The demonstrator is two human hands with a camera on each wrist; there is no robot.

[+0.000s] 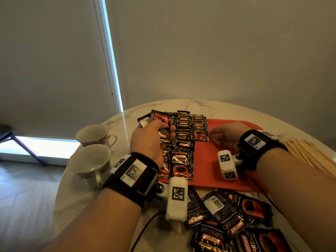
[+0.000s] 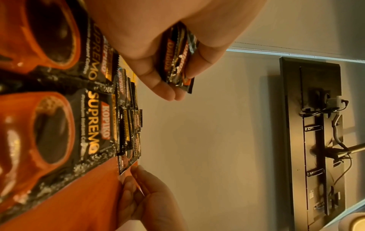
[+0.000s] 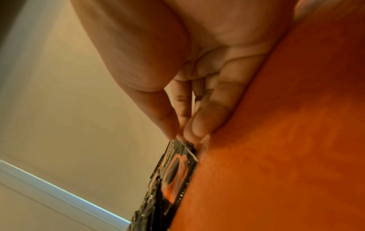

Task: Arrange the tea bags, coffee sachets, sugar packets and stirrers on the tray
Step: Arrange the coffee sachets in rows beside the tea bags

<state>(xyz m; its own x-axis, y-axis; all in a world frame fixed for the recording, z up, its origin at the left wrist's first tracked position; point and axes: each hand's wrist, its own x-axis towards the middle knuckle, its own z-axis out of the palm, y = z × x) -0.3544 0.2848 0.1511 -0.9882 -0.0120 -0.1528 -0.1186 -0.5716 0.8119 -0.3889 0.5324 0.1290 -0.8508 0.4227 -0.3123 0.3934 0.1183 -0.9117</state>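
marble table (image 1: 87, 193), bearing the red tray (image 1: 209, 160). on the tray's left part i see coffee sachets (image 1: 181, 142) in overlapping rows; more loose sachets (image 1: 227, 215) lie on the table at its near edge. my left hand (image 1: 151, 140) grips a small bunch of sachets (image 2: 177, 59). my right hand (image 1: 225, 133), fingers nearly straight, rests on the tray, fingertips (image 3: 195, 128) touching one sachet's edge (image 3: 177, 164). two cups (image 1: 91, 157) stand left; stirrers (image 1: 309, 157) lie right.

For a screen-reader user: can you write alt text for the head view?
A left hand holds a few coffee sachets above rows of sachets on a red tray, while the right hand touches the row's edge. Two cups stand left of the tray, and loose sachets lie in front of it.
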